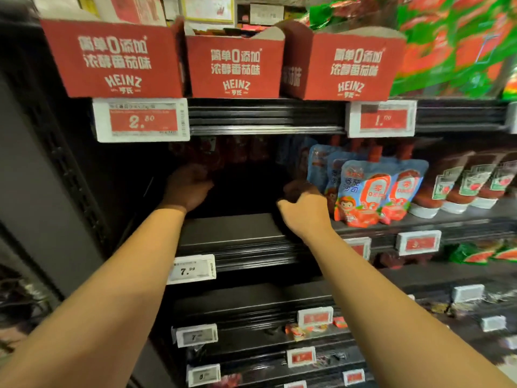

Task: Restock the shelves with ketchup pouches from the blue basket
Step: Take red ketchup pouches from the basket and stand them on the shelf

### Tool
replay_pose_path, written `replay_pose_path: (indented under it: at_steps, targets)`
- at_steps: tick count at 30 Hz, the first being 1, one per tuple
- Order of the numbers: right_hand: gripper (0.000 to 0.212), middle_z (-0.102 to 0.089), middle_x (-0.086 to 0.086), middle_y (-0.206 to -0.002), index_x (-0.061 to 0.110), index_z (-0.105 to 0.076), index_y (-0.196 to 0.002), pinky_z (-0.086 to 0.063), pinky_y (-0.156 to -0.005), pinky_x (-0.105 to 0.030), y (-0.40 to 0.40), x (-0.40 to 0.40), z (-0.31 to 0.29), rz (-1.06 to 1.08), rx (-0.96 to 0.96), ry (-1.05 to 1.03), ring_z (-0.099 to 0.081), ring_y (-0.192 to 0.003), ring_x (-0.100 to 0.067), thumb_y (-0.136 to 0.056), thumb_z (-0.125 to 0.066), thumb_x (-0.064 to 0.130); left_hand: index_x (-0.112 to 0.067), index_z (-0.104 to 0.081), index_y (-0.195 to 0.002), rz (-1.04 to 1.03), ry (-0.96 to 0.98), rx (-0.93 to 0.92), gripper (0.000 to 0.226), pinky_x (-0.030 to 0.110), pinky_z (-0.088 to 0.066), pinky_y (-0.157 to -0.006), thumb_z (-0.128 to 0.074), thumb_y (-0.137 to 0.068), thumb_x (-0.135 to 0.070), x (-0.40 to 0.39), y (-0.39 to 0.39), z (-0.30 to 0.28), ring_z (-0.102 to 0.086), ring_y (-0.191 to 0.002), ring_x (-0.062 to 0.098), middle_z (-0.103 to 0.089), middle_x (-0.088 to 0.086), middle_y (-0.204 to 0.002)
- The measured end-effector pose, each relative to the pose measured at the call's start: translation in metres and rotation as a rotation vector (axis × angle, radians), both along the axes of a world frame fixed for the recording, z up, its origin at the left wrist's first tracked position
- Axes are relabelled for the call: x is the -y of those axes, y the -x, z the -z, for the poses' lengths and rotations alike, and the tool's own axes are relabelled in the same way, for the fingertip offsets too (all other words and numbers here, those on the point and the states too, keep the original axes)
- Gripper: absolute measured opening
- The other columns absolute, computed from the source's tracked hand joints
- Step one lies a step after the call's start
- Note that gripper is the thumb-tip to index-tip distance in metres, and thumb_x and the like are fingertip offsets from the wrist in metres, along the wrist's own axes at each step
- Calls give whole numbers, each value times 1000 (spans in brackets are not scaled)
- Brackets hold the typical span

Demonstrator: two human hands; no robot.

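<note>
While both hands (243,191) reach deep, red ketchup pouches (207,155) stand just behind.

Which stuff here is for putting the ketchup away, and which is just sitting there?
For the job:
left hand
right hand
dark red pouches at the back
shelf

Just there:
blue pouches
bottles
red boxes
price tags
</note>
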State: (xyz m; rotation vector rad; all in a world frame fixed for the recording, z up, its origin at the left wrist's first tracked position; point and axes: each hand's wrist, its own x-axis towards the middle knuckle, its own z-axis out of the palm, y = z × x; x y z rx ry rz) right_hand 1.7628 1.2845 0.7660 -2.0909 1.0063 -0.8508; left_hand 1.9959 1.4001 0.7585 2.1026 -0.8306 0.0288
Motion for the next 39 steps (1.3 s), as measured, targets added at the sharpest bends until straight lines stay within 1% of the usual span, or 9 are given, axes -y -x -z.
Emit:
replay_pose_path:
  at_steps: [5, 10, 16, 18, 22, 29, 32, 36, 39]
  targets:
    - [27, -69, 0, -96, 19, -68, -114, -41, -80, -19, 22, -3, -1, -117, 16, 44, -57, -87, -14, -87, -68, 23, -13, -72, -106, -28, -9, -36, 26, 33, -50, -99, -79, -81, -6, -33, 33, 3, -68, -105, 27, -74, 10, -109]
    - [21, -65, 3, -96, 24, -62, -103, -52, -82, -24, 64, -9, 3, -369, 170, 58, -60, -82, -10, -86, -66, 11, -23, -72, -91, -166, -20, 72, 8, 21, -44, -75, -77, -85, -21, -69, 93, -1, -60, -73, 5, -65, -13, -79]
    - [23, -62, 8, -101, 28, -62, -107, -51, -79, -20, 158, -3, 45, -627, 303, 91, -60, -89, -8, -88, -64, 16, -25, -66, -105, -227, 118, 309, 23, 1, -39, -84, -64, -87, -11, -108, 211, 34, -59, -87, -5, -66, -15, -99]
    - [25, -61, 10, -101, 29, -62, -107, -48, -76, -14, 190, 3, 81, -635, 283, 61, -57, -91, -6, -86, -65, 15, -27, -63, -106, -204, 78, 345, 23, 7, -41, -91, -63, -87, -15, -115, 255, 66, -59, -98, -1, -65, -13, -105]
    - [20, -63, -4, -101, 17, -65, -104, -47, -78, -17, 248, 23, 173, -620, -11, -39, -59, -91, -17, -85, -70, 11, -19, -65, -106, -154, -107, -22, 20, 23, -47, -93, -67, -90, -7, -120, 323, 149, -65, -100, 11, -69, -2, -104]
    - [15, -65, -3, -90, 15, -62, -95, -36, -66, -5, 353, 40, 318, -537, -583, -421, -56, -82, -18, -86, -74, 17, -2, -64, -93, -97, -537, -612, 8, 15, -46, -76, -68, -89, 5, -147, 412, 279, -59, -83, 12, -64, 11, -95]
    - [14, -69, 0, -94, 21, -64, -90, -46, -80, -23, 385, 37, 354, -436, -719, -549, -64, -90, -21, -84, -76, 24, -12, -70, -100, -108, -755, -748, 13, 33, -50, -85, -71, -89, -19, -167, 437, 326, -65, -96, 24, -69, 7, -103]
    - [16, -71, 0, -91, 27, -61, -78, -52, -79, -29, 402, 21, 391, -358, -800, -642, -68, -90, -25, -83, -76, 26, -8, -71, -102, -233, -838, -954, 15, 38, -52, -79, -70, -87, -11, -190, 469, 380, -68, -99, 38, -72, 19, -100]
    - [13, -72, -3, -104, 21, -68, -91, -55, -88, -35, 404, 5, 426, -338, -891, -678, -67, -96, -25, -83, -73, 29, -9, -71, -104, -303, -842, -1084, 18, 41, -55, -86, -71, -86, -12, -203, 494, 417, -69, -100, 35, -73, 18, -101]
